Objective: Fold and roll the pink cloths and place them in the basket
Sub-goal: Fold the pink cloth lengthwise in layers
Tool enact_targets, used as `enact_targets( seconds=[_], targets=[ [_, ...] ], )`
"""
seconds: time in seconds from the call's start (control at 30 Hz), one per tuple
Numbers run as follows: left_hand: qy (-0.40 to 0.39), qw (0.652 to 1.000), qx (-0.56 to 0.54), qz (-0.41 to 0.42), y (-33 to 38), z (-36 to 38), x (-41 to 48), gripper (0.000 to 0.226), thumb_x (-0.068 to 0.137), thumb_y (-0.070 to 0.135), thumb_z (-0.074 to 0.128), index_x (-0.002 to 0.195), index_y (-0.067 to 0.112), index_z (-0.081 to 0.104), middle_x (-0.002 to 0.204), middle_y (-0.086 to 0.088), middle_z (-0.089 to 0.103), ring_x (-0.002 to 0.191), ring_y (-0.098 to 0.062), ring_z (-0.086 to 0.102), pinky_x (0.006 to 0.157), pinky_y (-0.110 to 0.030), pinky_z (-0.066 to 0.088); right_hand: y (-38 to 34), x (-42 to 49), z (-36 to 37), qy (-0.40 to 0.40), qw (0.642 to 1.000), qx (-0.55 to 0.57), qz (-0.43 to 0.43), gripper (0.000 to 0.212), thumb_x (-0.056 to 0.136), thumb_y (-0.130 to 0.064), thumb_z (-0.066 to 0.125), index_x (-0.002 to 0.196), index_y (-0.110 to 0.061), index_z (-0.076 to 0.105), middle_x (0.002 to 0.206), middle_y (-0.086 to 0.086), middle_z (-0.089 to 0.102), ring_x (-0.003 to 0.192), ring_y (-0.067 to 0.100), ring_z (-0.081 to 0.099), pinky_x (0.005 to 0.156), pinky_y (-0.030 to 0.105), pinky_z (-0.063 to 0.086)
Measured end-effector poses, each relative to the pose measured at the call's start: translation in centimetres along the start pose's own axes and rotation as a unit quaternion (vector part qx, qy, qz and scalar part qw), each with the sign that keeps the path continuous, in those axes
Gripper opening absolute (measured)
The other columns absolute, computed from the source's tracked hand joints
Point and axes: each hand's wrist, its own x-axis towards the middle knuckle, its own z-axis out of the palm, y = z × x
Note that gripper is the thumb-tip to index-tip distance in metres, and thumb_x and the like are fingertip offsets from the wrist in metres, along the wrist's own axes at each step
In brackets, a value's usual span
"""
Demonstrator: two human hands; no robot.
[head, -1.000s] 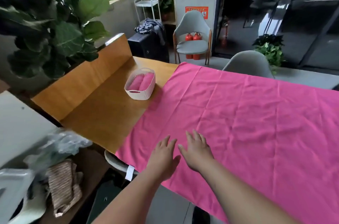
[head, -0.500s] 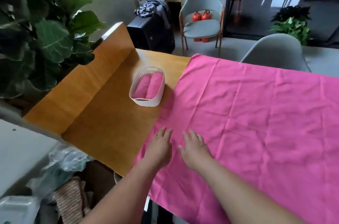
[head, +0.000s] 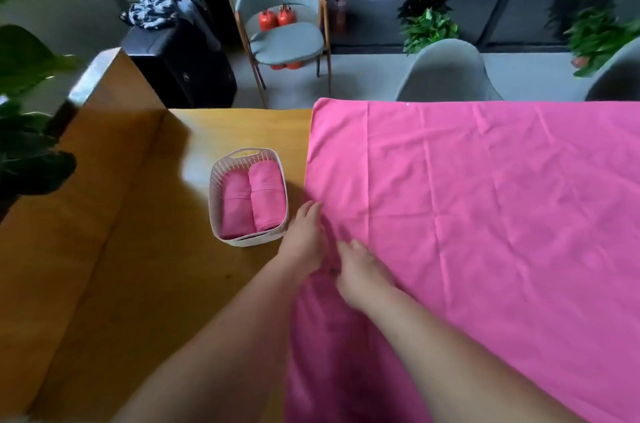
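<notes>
- well, the cloth [head: 485, 215] lies spread flat on the table [head: 138, 249], all of it to the right of the basket [head: 215, 180]. its short left edge runs near-to-far just beside the basket, with a thin gap between them as far as i can see.
- its long axis runs rightward from the basket and out past the frame, so its far end is well apart from both my hands.
- my left hand [head: 306, 235] rests on that left edge, just right of the basket's near corner, fingers straight and flat, gripping nothing.
- my right hand [head: 362, 270] sits on the cloth just right of the left one, further from the basket. its fingers look bent into the fabric, and i cannot tell whether they pinch a fold or only press.
- the basket already holds two rolls [head: 265, 197] side by side, filling most of it.
- i judge the fold hasn't begun, since the cloth is one open layer. the left hand is nearer the edge to lift, and that edge would have to travel rightward, away from the basket, along the long axis.
- the risk i see is the edge catching the basket and nudging it.
</notes>
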Motion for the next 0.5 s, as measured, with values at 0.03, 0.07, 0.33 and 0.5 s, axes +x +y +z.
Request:
enact_targets(
  seconds=[0.03,0.07,0.33,0.5],
  targets=[
    [0.001,1.0,-0.007,0.0,-0.4,-0.1,0.4,0.061,0.098,0.004,0.048,0.158,0.007,0.038,0.166,-0.019,0.03,0.152,-0.036,0.037,0.123,-0.046,0.033,-0.6,0.2,0.3,0.003,1.0,0.005,0.01,0.04,0.095,-0.025,0.06,0.134,-0.023,0.048,0.128,0.005,0.05,0.124,0.035,0.056,0.103,0.048,0.05],
    [-0.004,1.0,-0.012,0.002,-0.7,-0.2,0.6,0.06,0.099,0.005,0.048,0.158,0.008,0.038,0.167,-0.019,0.029,0.152,-0.036,0.037,0.123,-0.047,0.034,-1.2,0.3,0.6,0.003,1.0,0.007,0.019,0.04,0.096,-0.026,0.06,0.134,-0.023,0.049,0.128,0.006,0.051,0.124,0.035,0.057,0.103,0.047,0.05],
    [0.003,1.0,0.014,-0.008,-4.5,-2.0,-0.6,0.056,0.099,0.013,0.048,0.154,0.018,0.04,0.167,-0.009,0.031,0.147,-0.034,0.042,0.113,-0.049,0.044,-5.5,1.4,2.1,-0.01,0.999,-0.002,0.036,0.048,0.094,-0.028,0.063,0.14,-0.025,0.047,0.128,0.006,0.05,0.122,0.036,0.059,0.1,0.047,0.051],
    [-0.002,0.999,0.015,-0.04,-6.9,-3.0,0.2,0.056,0.098,0.01,0.047,0.154,0.016,0.042,0.158,-0.016,0.043,0.143,-0.035,0.045,0.113,-0.048,0.043,-7.3,2.3,2.5,-0.011,0.999,-0.025,0.03,0.052,0.095,-0.024,0.058,0.144,-0.026,0.042,0.129,0.009,0.048,0.121,0.038,0.058,0.099,0.048,0.051]
  ],
)
